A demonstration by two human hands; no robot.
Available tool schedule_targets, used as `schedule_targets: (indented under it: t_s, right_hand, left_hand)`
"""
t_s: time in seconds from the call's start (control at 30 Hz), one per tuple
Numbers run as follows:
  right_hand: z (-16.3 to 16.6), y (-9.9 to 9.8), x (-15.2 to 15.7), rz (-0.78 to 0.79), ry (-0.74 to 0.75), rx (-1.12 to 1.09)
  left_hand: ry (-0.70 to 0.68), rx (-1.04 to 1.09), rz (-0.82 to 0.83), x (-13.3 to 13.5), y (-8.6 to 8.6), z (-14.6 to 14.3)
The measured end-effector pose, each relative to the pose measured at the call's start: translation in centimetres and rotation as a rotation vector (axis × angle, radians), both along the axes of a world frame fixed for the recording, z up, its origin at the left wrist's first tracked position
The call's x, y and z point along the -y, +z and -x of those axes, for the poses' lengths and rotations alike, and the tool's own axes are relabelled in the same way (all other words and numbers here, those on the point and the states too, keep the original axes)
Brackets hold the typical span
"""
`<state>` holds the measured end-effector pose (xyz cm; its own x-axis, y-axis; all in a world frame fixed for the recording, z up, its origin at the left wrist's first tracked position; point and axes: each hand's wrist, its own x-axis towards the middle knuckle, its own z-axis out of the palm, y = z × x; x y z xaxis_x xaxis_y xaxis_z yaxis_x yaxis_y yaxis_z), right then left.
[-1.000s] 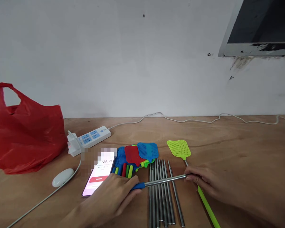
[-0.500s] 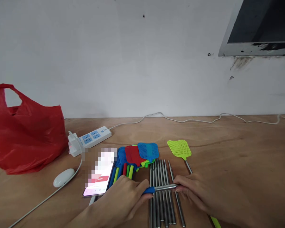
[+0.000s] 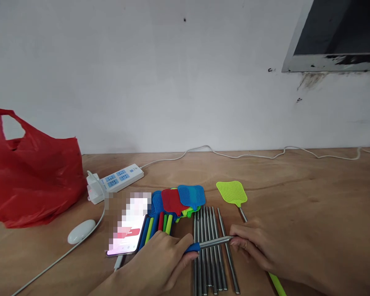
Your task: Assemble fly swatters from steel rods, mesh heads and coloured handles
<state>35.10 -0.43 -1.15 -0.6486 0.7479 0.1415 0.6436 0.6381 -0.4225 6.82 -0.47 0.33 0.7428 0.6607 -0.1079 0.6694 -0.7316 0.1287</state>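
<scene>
Wide tabletop (image 3: 320, 193) meets wall (image 3: 203, 86) beyond the right hand (image 3: 254, 243) holding a rod (image 3: 214, 242).

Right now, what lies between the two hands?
In the head view, a blue handle and metal rod span from the left hand to the right hand, with loose metal rods lying beneath.

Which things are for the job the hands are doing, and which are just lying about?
For the job, it seems: held blue handle, metal rod, row of rods, coloured handles, mesh heads, yellow-green swatter.

Just lying about, probably: red bag, power strip, phone, white oval thing.
</scene>
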Motion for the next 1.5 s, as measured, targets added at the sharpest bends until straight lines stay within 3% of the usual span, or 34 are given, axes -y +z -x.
schedule_targets:
  t_s: [0.2,0.27,0.53,0.73,0.93,1.07,1.17,1.33,1.5]
  right_hand:
    - [0.8,0.2,-0.4,0.225,-0.089,-0.367]
    - [1.0,0.3,-0.6,0.213,-0.111,-0.416]
    - [2.1,0.0,0.0,-0.237,0.154,0.098]
    - [1.7,-1.6,-0.4,-0.291,0.184,0.219]
    - [1.1,-0.9,-0.3,-0.357,0.18,0.215]
    - [-1.0,-0.8,-0.7,-0.317,0.136,0.216]
    - [-3.3,-1.3,-1.1,-0.279,-0.044,0.161]
    - [-4.0,-1.9,-1.4,-0.069,-0.123,-0.146]
    - [-2.8,-1.2,-2.0,0.028,-0.243,-0.403]
  left_hand:
    - [0.066,0.032,-0.01,0.2,0.4,-0.6]
    - [0.083,0.01,-0.029,0.1,0.5,-0.9]
    - [-0.003,-0.074,0.009,0.1,0.3,-1.3]
    - [-0.026,-0.093,0.017,0.5,0.5,-2.0]
    - [0.079,0.093,0.09,1.3,1.0,-2.6]
    - [0.225,0.255,0.233,0.9,1.2,-0.6]
    - [0.317,0.301,0.299,0.3,1.4,1.2]
    - [0.293,0.359,0.179,-0.5,1.1,1.6]
    - [0.403,0.392,0.119,-1.9,-0.2,0.5]
